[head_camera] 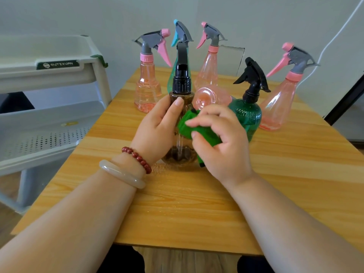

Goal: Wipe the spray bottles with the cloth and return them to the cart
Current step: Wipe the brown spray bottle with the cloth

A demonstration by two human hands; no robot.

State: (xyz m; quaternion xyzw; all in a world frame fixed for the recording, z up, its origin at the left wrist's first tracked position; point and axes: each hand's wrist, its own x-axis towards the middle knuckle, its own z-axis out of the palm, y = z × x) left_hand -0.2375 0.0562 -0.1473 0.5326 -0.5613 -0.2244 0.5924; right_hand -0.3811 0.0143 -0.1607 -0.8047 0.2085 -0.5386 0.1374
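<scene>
On wood-grain table (177,213), spray bottles (147,89), white cart (59,75) left, pale wall (78,16) behind

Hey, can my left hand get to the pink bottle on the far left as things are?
Probably not yet: the left hand grips the brown bottle. The path to that pink bottle looks open, with nothing between them, once it lets go.

I count seven spray bottles: one brown bottle (178,152) inside the left hand (157,125) fingers, one green bottle (248,113) just beyond the right hand (222,142) fingers and one teal bottle (183,34). Four are pink and sit past the fingertips: left pink bottle (147,89), back pink bottle (209,69), tipped pink bottle (212,96), right pink bottle (277,107). One cloth (201,131) is between the right fingers. There is one cart (59,73) and one table (197,203).
</scene>
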